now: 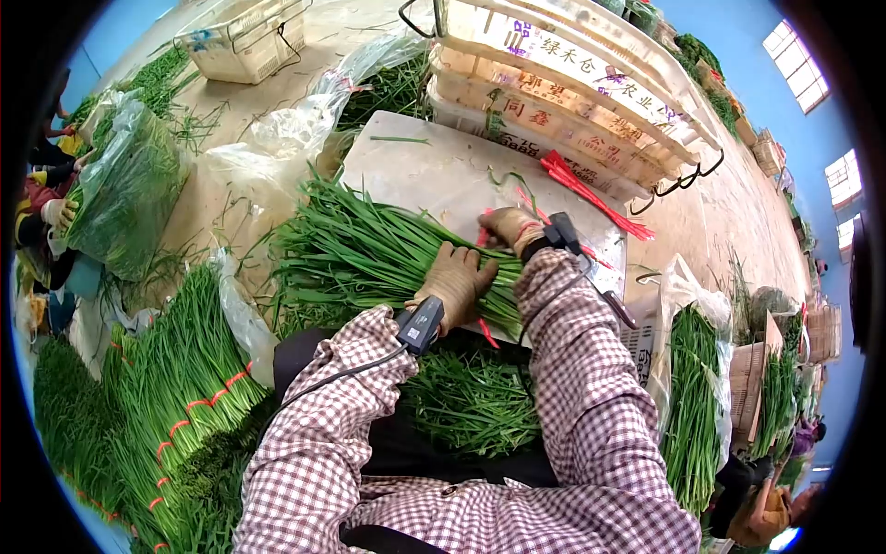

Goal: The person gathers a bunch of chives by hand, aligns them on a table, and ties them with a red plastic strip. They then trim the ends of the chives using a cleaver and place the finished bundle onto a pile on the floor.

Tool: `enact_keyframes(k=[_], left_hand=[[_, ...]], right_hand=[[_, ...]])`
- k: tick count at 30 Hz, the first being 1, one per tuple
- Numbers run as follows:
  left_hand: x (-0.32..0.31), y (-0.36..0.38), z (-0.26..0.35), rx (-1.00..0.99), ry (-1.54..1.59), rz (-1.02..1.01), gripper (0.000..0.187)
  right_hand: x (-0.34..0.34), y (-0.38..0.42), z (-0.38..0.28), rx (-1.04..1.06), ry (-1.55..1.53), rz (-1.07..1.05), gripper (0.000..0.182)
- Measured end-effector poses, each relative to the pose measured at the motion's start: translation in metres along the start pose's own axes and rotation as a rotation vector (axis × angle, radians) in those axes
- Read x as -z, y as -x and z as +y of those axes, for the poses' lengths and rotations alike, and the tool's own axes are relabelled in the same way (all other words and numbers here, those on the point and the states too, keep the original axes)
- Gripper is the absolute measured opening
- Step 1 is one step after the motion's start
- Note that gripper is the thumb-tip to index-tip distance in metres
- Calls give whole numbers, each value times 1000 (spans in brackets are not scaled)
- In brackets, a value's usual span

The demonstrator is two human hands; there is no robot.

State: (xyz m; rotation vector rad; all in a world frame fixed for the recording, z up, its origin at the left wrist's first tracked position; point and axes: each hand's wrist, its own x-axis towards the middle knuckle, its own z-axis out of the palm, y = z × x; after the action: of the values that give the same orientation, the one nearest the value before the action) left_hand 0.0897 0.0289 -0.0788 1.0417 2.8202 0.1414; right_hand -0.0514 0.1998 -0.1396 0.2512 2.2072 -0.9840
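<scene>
Pale plastic crates (554,111) stand stacked behind a worktable (415,175); across its near side lies a bundle of garlic chives (355,240). Gloved, the left hand (454,282) spreads its fingers on top; the right hand (514,226) curls beside a red strip (483,231), its grip unclear.

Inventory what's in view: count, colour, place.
Board: one, pale grey, centre.
Bunch of stalks: one, green, board's near side.
Bundle of ties: one, red, board's right side.
Stacked crates: several, cream, beyond the board.
Lone crate: one, cream, upper left.
Tied bunches: several, green, lower left.
Loose stalks: many, green, lower centre.
Plastic bags: several, clear, both sides.
Windows: several, white, far right.
Other people: several, mixed colours, both edges.
Wrist devices: two, dark, wrists.
Checked sleeves: two, purplish and white, lower centre.
Left hand: one, tan-gloved, on the bunch.
Right hand: one, tan-gloved, beside it.
</scene>
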Motion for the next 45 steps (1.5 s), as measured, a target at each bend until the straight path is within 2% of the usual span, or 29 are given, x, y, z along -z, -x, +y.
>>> enact_keyframes(k=[1,3,4,6,8,9,11,12,13,14,16,20,21,24,25,27,28,29,30,32,33,34,36,37,40,43,45], left_hand=[[-1,3,1,-5,0,17,73],[-6,10,4,-17,-19,85,75],[-6,10,5,-16,-24,47,75],[-2,8,6,-9,-34,-22,76],[-4,8,-1,-78,-67,142,74],[-6,8,-2,-115,-84,220,74],[-4,2,-3,-104,-86,127,76],[-4,-2,-4,-98,-90,83,77],[-20,-5,-10,-124,-40,189,78],[-13,-6,-12,-95,64,129,76],[0,-5,-11,-30,274,5,71],[10,-6,-9,76,253,-16,57],[5,-14,-14,40,254,-26,49],[7,-45,-18,1,-2,-343,63],[6,-46,-18,-51,-105,-298,59],[-21,-50,-37,-200,40,63,55],[-36,-59,-41,-194,120,12,61],[-44,-65,-43,-185,199,-38,68],[-27,-63,-35,-160,168,-126,70],[1,-55,-23,-118,103,-310,75],[-4,-50,-22,-114,119,-164,65],[-2,-48,-22,-130,114,-152,65],[2,-43,-20,-153,113,-125,64],[-3,-44,-18,-149,101,-111,65],[-13,-36,-16,-200,54,3,66],[-8,-30,-11,-189,18,34,62],[-2,-28,-9,-146,29,0,61]], right_hand=[[15,-3,16,199,505,38,33],[32,-8,57,108,542,142,31],[30,-12,74,-173,68,201,31],[33,20,63,-24,245,235,27],[21,63,32,147,-74,286,24],[23,76,24,417,148,212,25],[20,118,-18,302,246,108,33],[17,110,-17,297,258,86,35],[17,107,-12,316,285,123,38],[12,112,-12,329,313,156,42],[2,139,-16,383,459,239,32],[-15,153,-10,407,405,259,26],[-16,154,-12,418,410,263,25],[-19,154,-13,457,429,313,25],[-17,158,-13,410,454,308,24],[-15,148,-11,520,469,287,24],[-16,145,-1,561,463,270,24],[-15,146,5,587,412,269,27],[-9,156,0,485,366,187,30],[2,171,1,471,145,89,36],[8,193,1,652,344,294,53],[11,219,-17,440,672,256,82],[-14,219,25,420,1007,422,109],[-28,222,32,318,975,351,122],[-61,212,58,224,1065,518,127],[-61,207,58,148,1093,460,128],[-45,192,58,232,1023,458,123]])
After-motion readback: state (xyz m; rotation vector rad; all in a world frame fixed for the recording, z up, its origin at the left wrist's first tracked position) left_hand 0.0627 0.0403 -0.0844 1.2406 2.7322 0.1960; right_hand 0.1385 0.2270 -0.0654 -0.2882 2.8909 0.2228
